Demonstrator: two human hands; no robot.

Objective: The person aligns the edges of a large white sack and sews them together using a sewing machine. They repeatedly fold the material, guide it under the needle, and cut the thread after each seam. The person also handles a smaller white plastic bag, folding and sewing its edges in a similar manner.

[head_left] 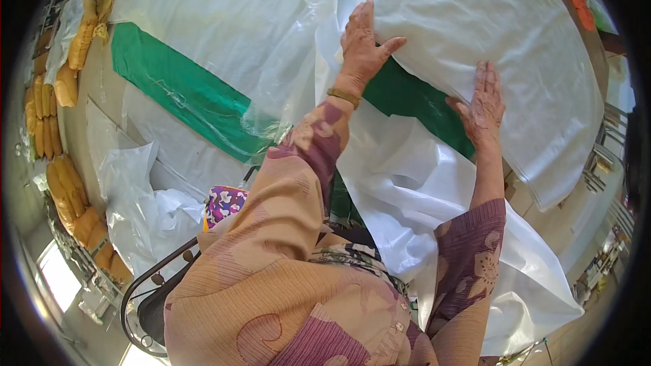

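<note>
My left hand (363, 51), with a band at the wrist, lies flat with its thumb spread at the left edge of a large white sheet (488, 17). Farther right, my right hand (483, 110) rests on the same sheet near its front edge, fingers straight and thumb out to the side. Neither hand grips anything. Between them a strip of green sheet (417, 93) shows from under the white one. Loose white fabric-like sheeting (407, 169) hangs in folds from the near edge toward my lap.
Clear plastic film (285, 71) covers part of the work surface, over another green strip (180, 88). Crumpled clear plastic (132, 196) lies at the left, near a purple patterned pouch (225, 205). Yellow wrapped bundles (66, 179) line the far left. A dark chair frame (129, 298) is beside me.
</note>
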